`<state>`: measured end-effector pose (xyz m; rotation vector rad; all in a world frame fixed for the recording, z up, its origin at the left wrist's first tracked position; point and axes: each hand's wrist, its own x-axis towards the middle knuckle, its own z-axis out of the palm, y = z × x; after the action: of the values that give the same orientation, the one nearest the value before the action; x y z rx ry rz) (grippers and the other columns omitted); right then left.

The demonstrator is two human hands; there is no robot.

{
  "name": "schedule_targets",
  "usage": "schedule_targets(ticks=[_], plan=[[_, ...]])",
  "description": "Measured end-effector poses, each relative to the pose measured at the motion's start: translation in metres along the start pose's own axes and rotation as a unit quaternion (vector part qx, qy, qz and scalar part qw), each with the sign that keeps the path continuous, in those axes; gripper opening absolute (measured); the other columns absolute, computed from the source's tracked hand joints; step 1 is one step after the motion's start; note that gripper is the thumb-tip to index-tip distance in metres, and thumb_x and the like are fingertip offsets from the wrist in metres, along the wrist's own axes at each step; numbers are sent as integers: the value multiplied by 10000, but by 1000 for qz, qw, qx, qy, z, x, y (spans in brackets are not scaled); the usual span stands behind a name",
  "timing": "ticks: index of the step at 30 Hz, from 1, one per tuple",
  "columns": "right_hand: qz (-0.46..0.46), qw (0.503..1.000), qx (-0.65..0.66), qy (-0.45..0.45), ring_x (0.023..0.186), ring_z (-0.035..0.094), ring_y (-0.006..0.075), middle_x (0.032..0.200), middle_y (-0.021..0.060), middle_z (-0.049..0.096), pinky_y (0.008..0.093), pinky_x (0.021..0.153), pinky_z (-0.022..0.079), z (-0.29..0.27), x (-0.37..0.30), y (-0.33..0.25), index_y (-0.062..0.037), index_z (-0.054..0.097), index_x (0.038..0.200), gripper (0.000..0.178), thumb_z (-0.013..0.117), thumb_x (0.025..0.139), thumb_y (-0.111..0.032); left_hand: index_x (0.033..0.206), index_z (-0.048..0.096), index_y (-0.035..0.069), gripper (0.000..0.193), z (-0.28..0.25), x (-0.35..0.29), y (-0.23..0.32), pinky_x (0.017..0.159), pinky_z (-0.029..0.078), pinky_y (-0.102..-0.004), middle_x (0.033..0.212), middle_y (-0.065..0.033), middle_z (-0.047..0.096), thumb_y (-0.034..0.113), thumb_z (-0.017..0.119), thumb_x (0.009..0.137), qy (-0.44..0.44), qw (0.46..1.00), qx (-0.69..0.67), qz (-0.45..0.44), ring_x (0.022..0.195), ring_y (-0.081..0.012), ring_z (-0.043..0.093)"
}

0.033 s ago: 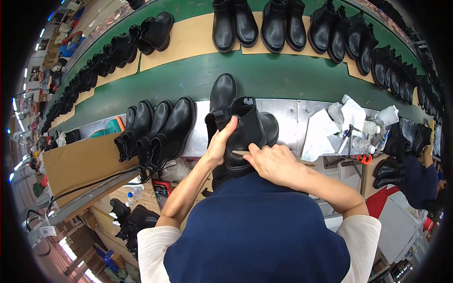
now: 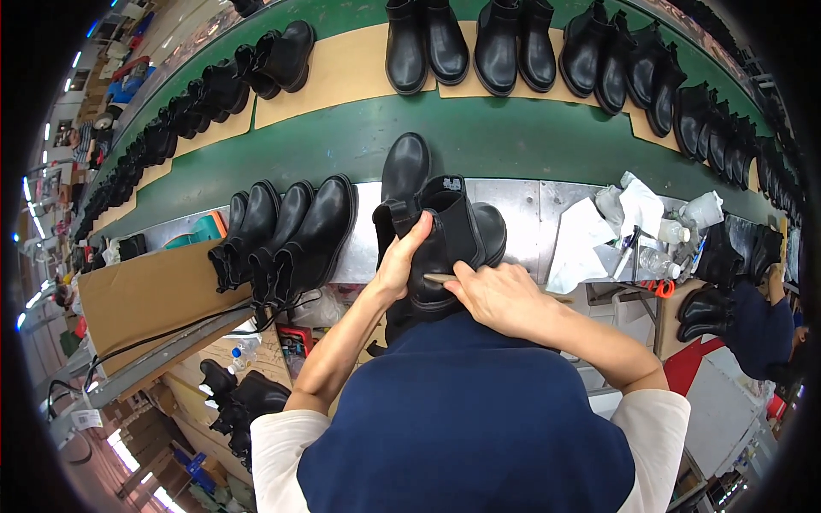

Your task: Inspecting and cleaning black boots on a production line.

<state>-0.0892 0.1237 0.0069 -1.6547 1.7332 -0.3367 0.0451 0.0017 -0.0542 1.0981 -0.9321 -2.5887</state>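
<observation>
A black ankle boot [image 2: 434, 253] is tilted in front of my apron, its opening facing away and its toe near my body. My left hand [image 2: 398, 263] is closed round its left side, thumb up along the shaft. In my right hand [image 2: 506, 297] is a small tan pointed stick [image 2: 440, 277], pinched between thumb and fingers, its tip against the boot's toe area. What the stick is made of I cannot make out. Just beyond the held boot, another black boot [image 2: 405, 167] rests with its toe pointing away, and part of a further boot [image 2: 490, 229] shows at the right.
Black boots [image 2: 315, 224] stand on the metal bench edge at left, beside a cardboard sheet [image 2: 158, 303]. White paper [image 2: 578, 244], bottles [image 2: 657, 263] and orange-handled scissors [image 2: 660, 288] lie at right. Boot rows line the green conveyor [image 2: 342, 141]. Another person [image 2: 753, 329] works at far right.
</observation>
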Motion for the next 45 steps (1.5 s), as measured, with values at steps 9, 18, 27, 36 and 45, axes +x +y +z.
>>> schedule_targets(ticks=[9, 18, 27, 36, 45], plan=[[13, 997, 73, -18, 567, 595, 402, 597, 197, 593, 468, 494, 473, -4, 4, 1, 24, 521, 786, 413, 399, 962, -330, 1171, 538, 35, 467, -5, 3, -1, 842, 469, -285, 1099, -70, 594, 427, 489, 923, -15, 1000, -10, 19, 983, -146, 578], [48, 984, 152, -80, 663, 610, 408, 628, 239, 585, 473, 618, 486, -5, 5, 9, 31, 537, 783, 478, 315, 980, -343, 1181, 528, 40, 459, -1, 1, 2, 846, 460, -287, 1094, -62, 585, 420, 486, 927, -4, 1000, -9, 22, 976, -143, 571], [25, 999, 41, -22, 507, 588, 387, 534, 205, 565, 455, 461, 473, -4, 4, -5, 39, 520, 799, 407, 390, 966, -308, 1182, 528, 39, 459, -5, -1, 2, 868, 453, -292, 1113, -67, 584, 419, 476, 931, 4, 1000, 15, -3, 1001, -149, 568], [8, 998, 62, 10, 484, 581, 385, 516, 200, 555, 444, 434, 466, 2, 8, -3, 12, 482, 802, 356, 413, 958, -300, 1178, 533, 39, 465, -5, 0, 3, 867, 459, -296, 1110, -68, 590, 427, 479, 928, -9, 1000, -10, 5, 994, -152, 572], [2, 999, 35, 35, 530, 595, 391, 542, 194, 569, 458, 467, 478, 10, -2, 6, 5, 480, 803, 351, 427, 949, -309, 1200, 523, 34, 483, -11, -3, 2, 888, 462, -313, 1144, -88, 586, 432, 458, 935, 1, 999, -37, 14, 1023, -169, 575]])
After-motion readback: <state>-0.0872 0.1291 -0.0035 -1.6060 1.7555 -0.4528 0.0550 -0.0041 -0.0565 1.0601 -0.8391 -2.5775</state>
